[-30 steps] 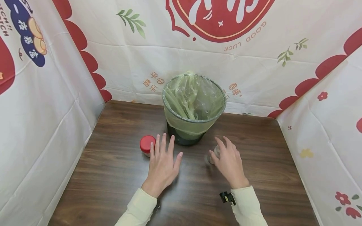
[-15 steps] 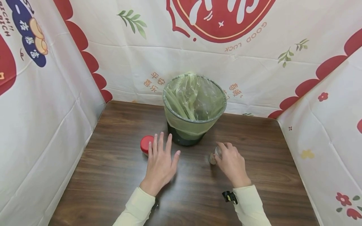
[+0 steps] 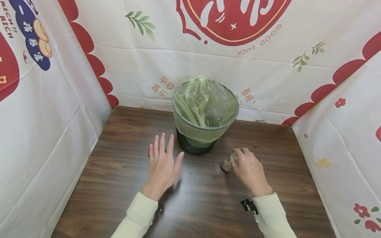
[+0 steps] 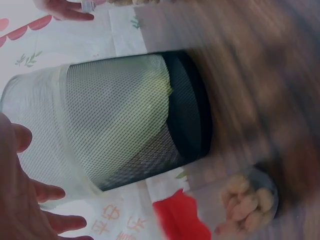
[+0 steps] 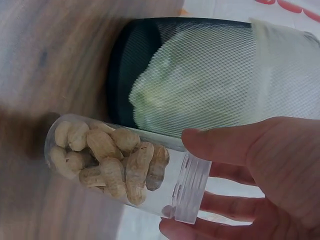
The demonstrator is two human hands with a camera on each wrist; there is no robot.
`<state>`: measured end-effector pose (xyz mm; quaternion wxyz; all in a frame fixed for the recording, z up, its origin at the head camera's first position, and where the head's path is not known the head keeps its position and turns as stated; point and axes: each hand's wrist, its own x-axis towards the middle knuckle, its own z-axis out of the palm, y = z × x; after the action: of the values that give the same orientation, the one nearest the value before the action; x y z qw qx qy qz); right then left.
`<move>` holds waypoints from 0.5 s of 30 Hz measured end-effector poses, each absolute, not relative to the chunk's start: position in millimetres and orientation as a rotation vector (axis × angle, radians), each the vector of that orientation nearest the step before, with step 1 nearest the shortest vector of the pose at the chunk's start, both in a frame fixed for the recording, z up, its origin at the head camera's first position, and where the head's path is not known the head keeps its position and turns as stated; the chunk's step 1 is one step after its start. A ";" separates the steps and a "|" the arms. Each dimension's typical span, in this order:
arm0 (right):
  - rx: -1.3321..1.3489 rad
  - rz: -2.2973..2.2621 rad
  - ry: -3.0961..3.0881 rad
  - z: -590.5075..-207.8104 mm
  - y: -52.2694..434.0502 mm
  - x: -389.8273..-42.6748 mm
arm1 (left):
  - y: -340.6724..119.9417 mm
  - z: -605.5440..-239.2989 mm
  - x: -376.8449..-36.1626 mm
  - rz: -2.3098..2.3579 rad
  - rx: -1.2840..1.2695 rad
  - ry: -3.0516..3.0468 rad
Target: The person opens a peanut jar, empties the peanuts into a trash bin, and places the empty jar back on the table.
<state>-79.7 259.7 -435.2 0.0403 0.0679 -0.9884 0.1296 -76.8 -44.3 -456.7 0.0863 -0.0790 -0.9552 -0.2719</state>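
The right hand [image 5: 270,180] holds a clear open jar [image 5: 125,167] of peanuts [image 5: 110,160], tilted above the wooden worktop [image 5: 45,65], near a mesh bin [image 5: 200,75].

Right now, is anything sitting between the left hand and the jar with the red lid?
Nothing visible stands between them. The left hand hovers with fingers spread right over the red-lidded jar, hiding most of it in the head view. The mesh bin stands off to the right, clear of that path.

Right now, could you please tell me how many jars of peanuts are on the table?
2: a clear plastic jar of peanuts held in the right hand, and a red-lidded jar of peanuts beneath the left hand, left of the mesh bin.
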 end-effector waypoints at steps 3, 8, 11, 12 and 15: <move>0.257 0.374 -3.004 -422.8 260.1 -79.5 | -49.9 -451.8 -80.1 -0.856 -0.212 -2.822; 0.350 0.322 -2.937 -398.7 257.2 -77.8 | -62.1 -443.4 -88.1 -0.927 -0.115 -2.793; 0.408 0.327 -2.902 -382.5 253.9 -74.2 | -71.0 -437.0 -92.7 -0.959 -0.072 -2.761; 0.431 0.346 -2.895 -376.5 252.5 -72.5 | -73.5 -434.5 -93.9 -0.968 -0.064 -2.750; 0.481 0.428 -2.893 -357.5 247.7 -67.6 | -80.7 -427.0 -96.3 -1.036 -0.056 -2.719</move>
<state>-67.6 247.7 -357.5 0.0889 0.1617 -0.9722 0.1439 -96.3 -80.7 -427.0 0.1155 -0.0191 -0.9280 -0.3536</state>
